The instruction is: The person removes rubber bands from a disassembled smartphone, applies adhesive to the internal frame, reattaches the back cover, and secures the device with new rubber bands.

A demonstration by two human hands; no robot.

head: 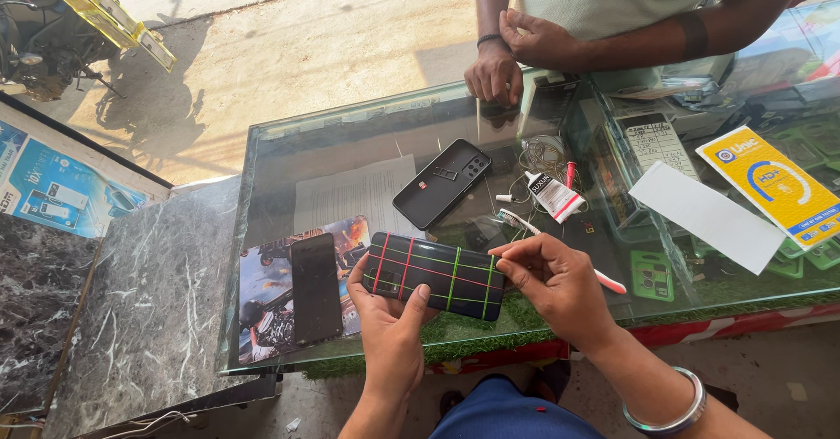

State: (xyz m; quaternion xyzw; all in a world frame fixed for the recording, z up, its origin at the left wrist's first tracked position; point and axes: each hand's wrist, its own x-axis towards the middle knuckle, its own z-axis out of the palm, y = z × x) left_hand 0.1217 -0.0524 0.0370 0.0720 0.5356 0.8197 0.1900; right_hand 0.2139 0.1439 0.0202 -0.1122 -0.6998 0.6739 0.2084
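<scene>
- My left hand (391, 316) reaches up from below, palm cupped, thumb pressed forward.
- My right hand (553, 283) comes in from the right, fingers curled, fingertips pinched together.

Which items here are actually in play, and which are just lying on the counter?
In play:
left hand
right hand
banded phone, held by both hands, red and green bands around it

Lying about:
black phone
dark screen panel on a picture card
glue tube
toothbrush
yellow packet
white sheet
</scene>
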